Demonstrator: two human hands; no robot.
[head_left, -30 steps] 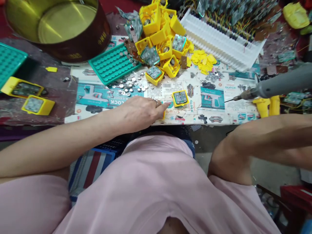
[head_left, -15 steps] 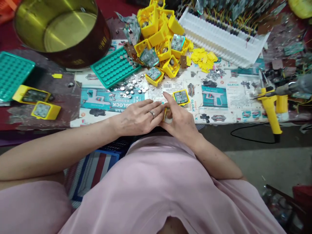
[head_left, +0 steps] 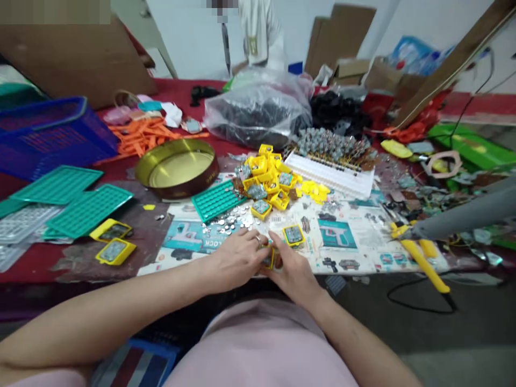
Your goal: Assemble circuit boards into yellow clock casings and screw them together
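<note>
At the table's front edge my left hand [head_left: 237, 259] is closed round a small yellow plastic case [head_left: 271, 259], mostly hidden by the fingers. My right hand [head_left: 293, 273] grips the same case from the other side, thumb and fingers curled against it. Just beyond the right fingertips lies another yellow case [head_left: 293, 235] with a grey-green insert. A heap of yellow cases [head_left: 264, 176] rises farther back. Loose button cells [head_left: 231, 221] are scattered in front of a green moulded tray [head_left: 217, 200].
A round gold-lined tin [head_left: 177, 169] stands behind the tray. To the right are a white rack [head_left: 334, 174], a grey electric screwdriver [head_left: 467, 210] and a yellow-handled soldering iron [head_left: 425, 266] over the edge. Two yellow cases [head_left: 116, 251] lie left. A person [head_left: 258, 32] stands across the table.
My right hand has let go of the grey screwdriver at the right and come to the yellow case beside my left hand. The camera has tilted up, showing the far side of the table.
</note>
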